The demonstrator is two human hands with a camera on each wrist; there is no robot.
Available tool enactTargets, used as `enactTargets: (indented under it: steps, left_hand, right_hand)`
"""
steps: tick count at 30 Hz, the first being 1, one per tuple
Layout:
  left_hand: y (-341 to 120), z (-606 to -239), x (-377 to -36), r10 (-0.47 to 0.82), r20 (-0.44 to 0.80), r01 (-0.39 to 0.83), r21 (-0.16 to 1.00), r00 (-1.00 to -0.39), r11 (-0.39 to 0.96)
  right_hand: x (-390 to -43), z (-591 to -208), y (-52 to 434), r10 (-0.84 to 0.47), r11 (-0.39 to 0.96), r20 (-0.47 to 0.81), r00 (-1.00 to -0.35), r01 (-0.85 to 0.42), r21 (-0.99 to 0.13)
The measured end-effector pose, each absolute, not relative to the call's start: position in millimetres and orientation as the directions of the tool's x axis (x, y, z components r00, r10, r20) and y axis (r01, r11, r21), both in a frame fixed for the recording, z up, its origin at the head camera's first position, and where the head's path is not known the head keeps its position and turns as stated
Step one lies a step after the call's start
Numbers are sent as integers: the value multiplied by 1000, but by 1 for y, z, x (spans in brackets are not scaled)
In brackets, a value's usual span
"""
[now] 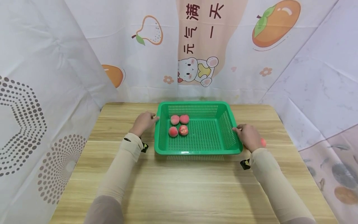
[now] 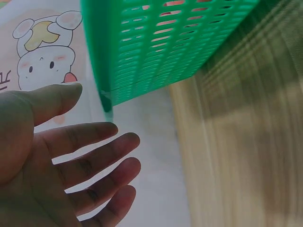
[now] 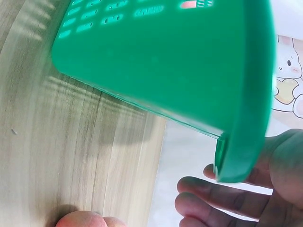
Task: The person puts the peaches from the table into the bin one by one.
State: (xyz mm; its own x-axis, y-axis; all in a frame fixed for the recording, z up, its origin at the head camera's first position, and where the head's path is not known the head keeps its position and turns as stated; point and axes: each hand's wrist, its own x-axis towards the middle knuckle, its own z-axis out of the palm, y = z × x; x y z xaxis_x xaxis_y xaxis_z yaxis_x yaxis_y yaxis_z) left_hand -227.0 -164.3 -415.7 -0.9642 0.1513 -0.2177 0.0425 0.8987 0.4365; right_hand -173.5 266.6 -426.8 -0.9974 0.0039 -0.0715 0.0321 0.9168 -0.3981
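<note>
Currently, your left hand (image 1: 143, 123) is holding its fingers spread just beside the green basket (image 1: 195, 152), which is standing midway along the worktop's (image 1: 181, 189) back edge, carrying four peaches (image 1: 173, 132). Your right hand (image 1: 249, 136) is meeting its right rim (image 1: 239, 145), grip unclear; more peaches (image 3: 81, 220) are lying toward the right edge.

A hand (image 2: 41, 177) is beside a green basket (image 2: 102, 42).
</note>
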Motion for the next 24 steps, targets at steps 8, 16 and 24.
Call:
enactTargets:
  steps: [8, 16, 24]
  left_hand:
    - [-167, -425, -226, 110, -211, -3, 473, -971, 881]
    - [-166, -437, -220, 68, -191, -46, 537, -979, 842]
    - [-162, -445, -218, 34, -161, -67, 579, -986, 812]
  right_hand:
    - [-174, -427, 266, -5, 920, -60, -998, 19, -392]
    - [-174, -427, 265, 2, 920, -80, -997, 33, -391]
    - [-175, -427, 266, 13, 921, -100, -995, 51, -385]
